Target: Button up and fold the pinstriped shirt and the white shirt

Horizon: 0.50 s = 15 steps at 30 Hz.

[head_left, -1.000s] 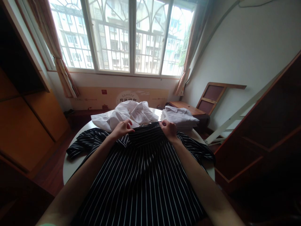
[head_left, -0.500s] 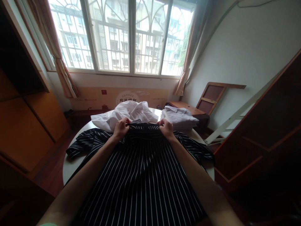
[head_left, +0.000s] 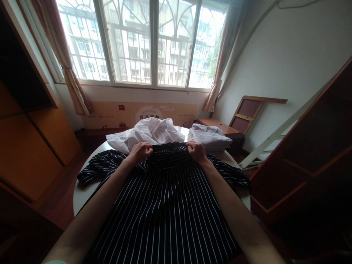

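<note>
A black shirt with thin white stripes (head_left: 170, 205) lies spread over a round white table (head_left: 85, 198), its collar end away from me and its sleeves out to both sides. My left hand (head_left: 139, 152) is closed on the left end of the collar. At the collar's right end my right hand (head_left: 196, 150) grips the cloth in the same way. Between the two fists the collar is held stretched. The shirt's lower part runs down toward me between my forearms.
Behind the collar lies a crumpled heap of white cloth (head_left: 154, 132). Right of it sits a stack of folded white shirts (head_left: 210, 135). A wooden cabinet (head_left: 41, 146) stands at the left, a dark wooden panel (head_left: 302, 165) leans at the right, and a window (head_left: 132, 47) is ahead.
Both hands have turned over at the collar, fingers now curled down into fists with the knuckles showing. The collar is drawn a little straighter; the rest of the shirt lies as before.
</note>
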{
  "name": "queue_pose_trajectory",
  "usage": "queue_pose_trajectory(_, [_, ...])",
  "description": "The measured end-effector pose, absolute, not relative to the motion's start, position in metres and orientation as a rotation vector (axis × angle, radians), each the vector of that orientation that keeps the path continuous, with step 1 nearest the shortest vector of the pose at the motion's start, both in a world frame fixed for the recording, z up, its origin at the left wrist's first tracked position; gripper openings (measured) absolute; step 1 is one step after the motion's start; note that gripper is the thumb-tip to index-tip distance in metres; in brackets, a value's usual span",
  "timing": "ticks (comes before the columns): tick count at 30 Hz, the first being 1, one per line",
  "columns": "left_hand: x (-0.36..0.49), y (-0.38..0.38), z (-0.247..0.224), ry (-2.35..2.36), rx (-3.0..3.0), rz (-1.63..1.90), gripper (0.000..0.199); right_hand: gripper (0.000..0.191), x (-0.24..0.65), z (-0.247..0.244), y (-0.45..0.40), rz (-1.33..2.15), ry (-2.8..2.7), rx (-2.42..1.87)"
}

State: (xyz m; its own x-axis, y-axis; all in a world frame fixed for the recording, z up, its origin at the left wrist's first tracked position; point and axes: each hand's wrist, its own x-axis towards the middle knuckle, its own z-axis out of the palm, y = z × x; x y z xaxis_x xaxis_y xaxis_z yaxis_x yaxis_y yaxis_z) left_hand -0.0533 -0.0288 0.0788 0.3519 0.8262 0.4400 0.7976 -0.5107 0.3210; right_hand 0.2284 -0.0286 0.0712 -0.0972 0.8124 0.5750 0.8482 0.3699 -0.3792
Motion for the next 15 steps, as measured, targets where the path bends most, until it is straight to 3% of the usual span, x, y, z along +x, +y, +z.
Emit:
queue_pose_trajectory(6, [-0.064, -0.014, 0.071, 1.389, 2.184, 0.960, 0.033, 0.022, 0.240, 0.073, -0.029, -0.011, -2.033, -1.509])
queue_pose_trajectory(12, [-0.061, -0.007, 0.067, 0.959, 1.648, 1.191, 0.036, 0.026, 0.240, 0.064, -0.015, 0.378, -1.862, -1.388])
queue_pose_trajectory(15, [-0.057, -0.004, 0.064, 0.910, 1.500, 1.332, 0.042, 0.040, 0.239, 0.063, -0.012, 0.663, -1.698, -1.182])
